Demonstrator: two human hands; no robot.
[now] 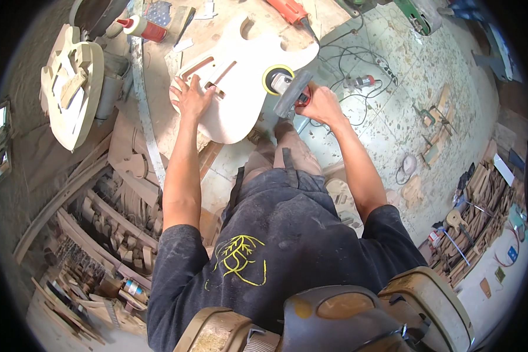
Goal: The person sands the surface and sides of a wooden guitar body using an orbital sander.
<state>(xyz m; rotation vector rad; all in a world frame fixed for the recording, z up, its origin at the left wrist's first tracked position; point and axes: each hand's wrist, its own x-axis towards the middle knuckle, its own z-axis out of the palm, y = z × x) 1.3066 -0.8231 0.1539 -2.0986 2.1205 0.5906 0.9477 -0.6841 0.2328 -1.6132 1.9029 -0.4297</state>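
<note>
A pale wooden electric-guitar body [240, 111] with routed cavities lies on the workbench [158, 76]. My left hand [193, 101] rests on its lower left part, fingers spread, beside the cavities. My right hand [322, 107] is wrapped round the red and black grip of a handheld power sander [283, 84]. A round pad with a yellow rim is at the sander's far end, by the body's right edge; whether it touches the wood I cannot tell. A long grey piece crosses the tool in front of my fingers.
An orange power tool [288, 9] and a red-capped glue bottle [142, 28] lie on the bench. Cables [358, 56] and another power tool [361, 82] are on the floor. More guitar bodies [73, 88] stand at left; wood scraps [481, 205] are piled at right.
</note>
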